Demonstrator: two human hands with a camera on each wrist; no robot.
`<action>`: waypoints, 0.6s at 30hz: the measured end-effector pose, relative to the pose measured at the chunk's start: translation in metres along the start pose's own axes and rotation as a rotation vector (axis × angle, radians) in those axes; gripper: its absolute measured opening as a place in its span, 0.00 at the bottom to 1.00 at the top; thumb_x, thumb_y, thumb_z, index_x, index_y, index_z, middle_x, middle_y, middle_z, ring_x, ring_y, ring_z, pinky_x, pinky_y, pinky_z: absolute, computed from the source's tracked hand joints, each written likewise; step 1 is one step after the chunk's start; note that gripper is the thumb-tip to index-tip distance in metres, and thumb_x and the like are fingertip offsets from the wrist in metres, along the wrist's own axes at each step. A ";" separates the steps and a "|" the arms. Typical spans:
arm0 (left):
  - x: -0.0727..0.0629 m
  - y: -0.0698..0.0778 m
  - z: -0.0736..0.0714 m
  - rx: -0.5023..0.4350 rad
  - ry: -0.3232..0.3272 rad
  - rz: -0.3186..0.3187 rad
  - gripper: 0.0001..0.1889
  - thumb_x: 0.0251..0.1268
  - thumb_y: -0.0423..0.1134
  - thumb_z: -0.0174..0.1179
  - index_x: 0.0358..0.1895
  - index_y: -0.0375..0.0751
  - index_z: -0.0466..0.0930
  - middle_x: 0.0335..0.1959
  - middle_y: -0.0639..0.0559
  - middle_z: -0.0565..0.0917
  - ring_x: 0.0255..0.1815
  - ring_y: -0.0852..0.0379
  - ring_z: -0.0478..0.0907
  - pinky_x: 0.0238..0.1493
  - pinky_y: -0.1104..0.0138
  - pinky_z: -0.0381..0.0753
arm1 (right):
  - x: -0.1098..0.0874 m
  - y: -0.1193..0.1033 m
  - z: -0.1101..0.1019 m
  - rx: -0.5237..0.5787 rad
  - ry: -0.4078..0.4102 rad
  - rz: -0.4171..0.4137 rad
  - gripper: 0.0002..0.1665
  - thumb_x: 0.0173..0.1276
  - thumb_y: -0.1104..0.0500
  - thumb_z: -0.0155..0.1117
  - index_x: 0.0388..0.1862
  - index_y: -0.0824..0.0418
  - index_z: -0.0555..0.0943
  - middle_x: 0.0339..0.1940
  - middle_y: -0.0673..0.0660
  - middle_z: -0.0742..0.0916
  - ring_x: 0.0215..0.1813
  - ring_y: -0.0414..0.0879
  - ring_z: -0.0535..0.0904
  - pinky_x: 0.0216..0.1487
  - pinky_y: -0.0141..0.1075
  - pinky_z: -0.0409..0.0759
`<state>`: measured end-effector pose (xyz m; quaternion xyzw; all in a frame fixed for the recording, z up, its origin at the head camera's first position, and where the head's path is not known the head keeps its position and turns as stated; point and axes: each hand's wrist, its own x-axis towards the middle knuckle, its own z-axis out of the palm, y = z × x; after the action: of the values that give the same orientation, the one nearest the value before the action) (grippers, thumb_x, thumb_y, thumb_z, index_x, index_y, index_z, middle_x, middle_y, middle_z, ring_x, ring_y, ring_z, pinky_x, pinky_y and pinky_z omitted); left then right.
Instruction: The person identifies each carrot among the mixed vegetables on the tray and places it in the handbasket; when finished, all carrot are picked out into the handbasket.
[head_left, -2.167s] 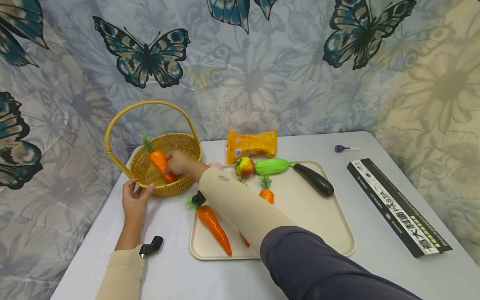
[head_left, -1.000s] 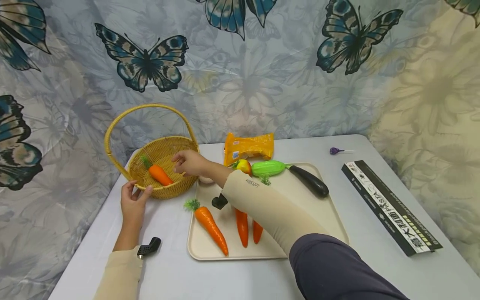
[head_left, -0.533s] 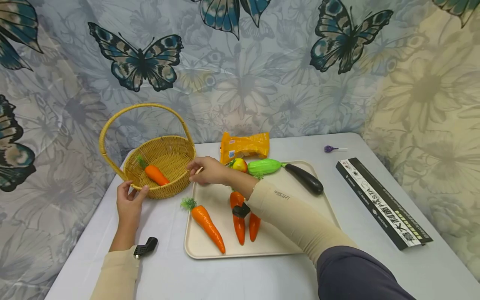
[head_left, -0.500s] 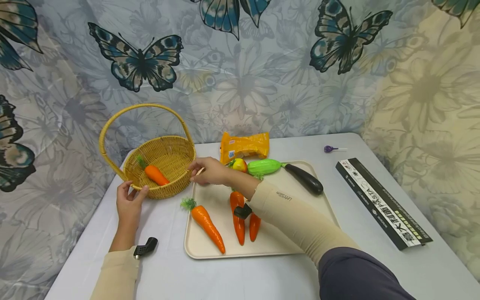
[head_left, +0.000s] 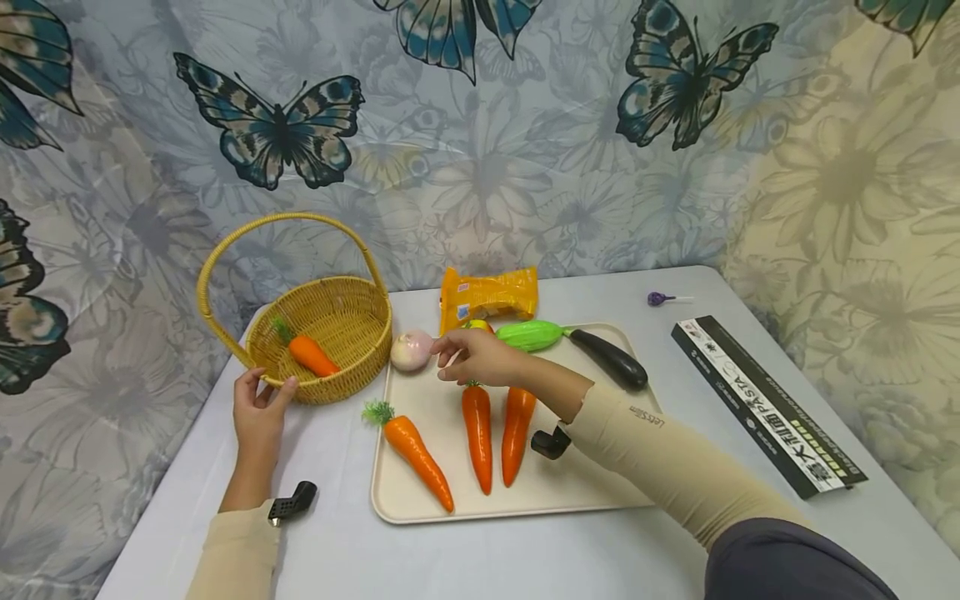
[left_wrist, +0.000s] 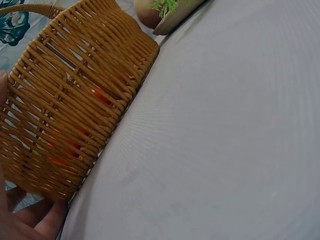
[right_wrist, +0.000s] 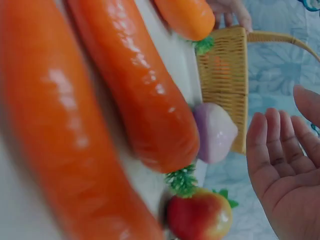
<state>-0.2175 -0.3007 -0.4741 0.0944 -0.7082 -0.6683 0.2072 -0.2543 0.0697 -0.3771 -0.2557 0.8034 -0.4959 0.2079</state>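
Observation:
A yellow wicker basket (head_left: pixel 352 321) stands at the left of the table with one orange carrot (head_left: pixel 311 356) with a green top lying inside. My left hand (head_left: pixel 258 412) grips the basket's near left rim; in the left wrist view its fingers (left_wrist: pixel 42 217) reach around the basket's lower side. Over the tray (head_left: pixel 600 492) hovers my right hand (head_left: pixel 480 357), fingers loosely bent and holding nothing, as the right wrist view also shows. Just left of its fingertips sits a pinkish-white onion (head_left: pixel 411 350). Below it lie three carrots: a left one (head_left: pixel 416 460), a middle one (head_left: pixel 477 437) and a right one (head_left: pixel 517 433).
A green squash-like vegetable (head_left: pixel 530 335) and an eggplant (head_left: pixel 609 358) lie along the tray's back. A red-yellow fruit (right_wrist: pixel 200 215) is mostly behind my right hand. An orange packet (head_left: pixel 489 296), a purple lollipop (head_left: pixel 660 298) and a black pasta box (head_left: pixel 765 404) lie around the tray.
My right hand has let go of the carrot in the basket and drawn back rightward over the tray, uncovering the onion. The left hand stays on the basket's rim.

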 end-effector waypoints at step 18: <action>0.003 -0.001 0.000 0.025 0.003 -0.016 0.35 0.61 0.41 0.68 0.68 0.43 0.58 0.77 0.51 0.52 0.71 0.46 0.59 0.54 0.78 0.72 | -0.073 0.024 -0.015 0.055 0.164 0.010 0.22 0.64 0.64 0.69 0.57 0.63 0.78 0.43 0.56 0.82 0.40 0.50 0.79 0.42 0.40 0.82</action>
<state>-0.2202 -0.3022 -0.4748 0.1037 -0.7155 -0.6608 0.2015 -0.2110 0.1348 -0.3869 -0.2043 0.8050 -0.5361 0.1510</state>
